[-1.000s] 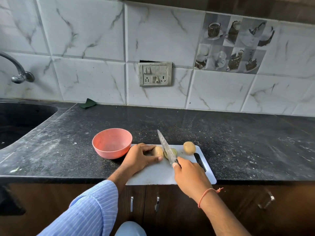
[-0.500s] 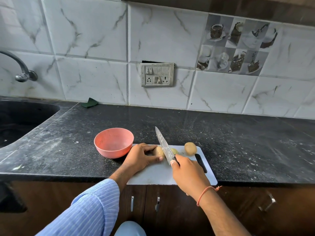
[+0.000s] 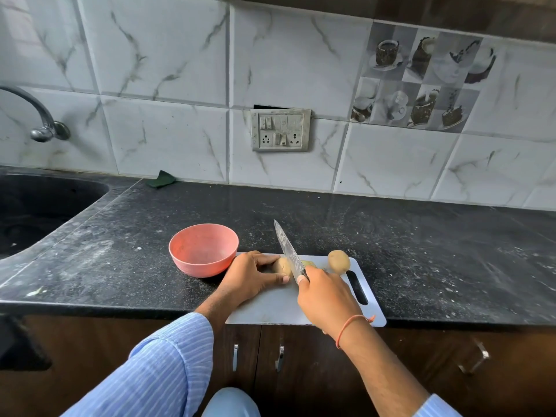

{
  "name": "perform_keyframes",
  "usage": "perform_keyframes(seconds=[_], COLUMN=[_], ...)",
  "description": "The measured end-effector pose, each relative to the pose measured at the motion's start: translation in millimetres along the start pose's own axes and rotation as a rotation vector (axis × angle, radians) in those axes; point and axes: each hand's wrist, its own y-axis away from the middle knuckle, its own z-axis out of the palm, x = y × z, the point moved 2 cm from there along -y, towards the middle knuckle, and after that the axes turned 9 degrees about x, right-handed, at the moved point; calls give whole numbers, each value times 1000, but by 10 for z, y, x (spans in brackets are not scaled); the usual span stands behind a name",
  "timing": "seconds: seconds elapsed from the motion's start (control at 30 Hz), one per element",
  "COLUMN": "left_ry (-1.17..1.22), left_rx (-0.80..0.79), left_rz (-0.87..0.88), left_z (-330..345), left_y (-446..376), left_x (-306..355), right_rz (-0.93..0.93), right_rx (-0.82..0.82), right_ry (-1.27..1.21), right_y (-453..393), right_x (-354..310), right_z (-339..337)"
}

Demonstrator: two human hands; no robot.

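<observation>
A white cutting board lies at the counter's front edge. On it my left hand holds a brown potato between fingers and thumb. My right hand grips the handle of a knife. The blade points away from me, tip raised, its edge against the potato's right side. A pale cut piece shows just right of the blade. A second, whole potato sits at the board's far right corner.
An empty pink bowl stands on the black counter, touching the board's left corner. A dark sink with a tap lies at far left. A green scrubber rests by the tiled wall, below a switch panel.
The knife's tip has lifted a little and the blade stays at the potato. My left hand keeps its hold. The view has shifted slightly.
</observation>
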Motion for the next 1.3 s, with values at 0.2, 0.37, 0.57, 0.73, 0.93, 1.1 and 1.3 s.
perform_keyframes(seconds=[0.2,0.37,0.57,0.73,0.93,1.1,1.3], left_ry=[21,27,23,29,14,11,14], left_rx=[8,16,27,20,40,51,35], left_rz=[-21,-13,6,33,23,21,8], left_z=[0,-33,-11,-24,-13,-9,-2], left_y=[-6,8,1,4,-1,6,27], left_x=[-8,5,-32,-25,-53,-31,5], right_rz=[11,-11,1,-10,-115,-149,-76], right_rx=[-9,-17,-26,-62,-10,27,24], right_ry=[-25,-14,41,47,177,266,116], right_y=[24,-131,42,-71,171,283,260], right_x=[-7,-106,-25,-110,59,175,245], right_z=[-12,64,145,276,277,245,177])
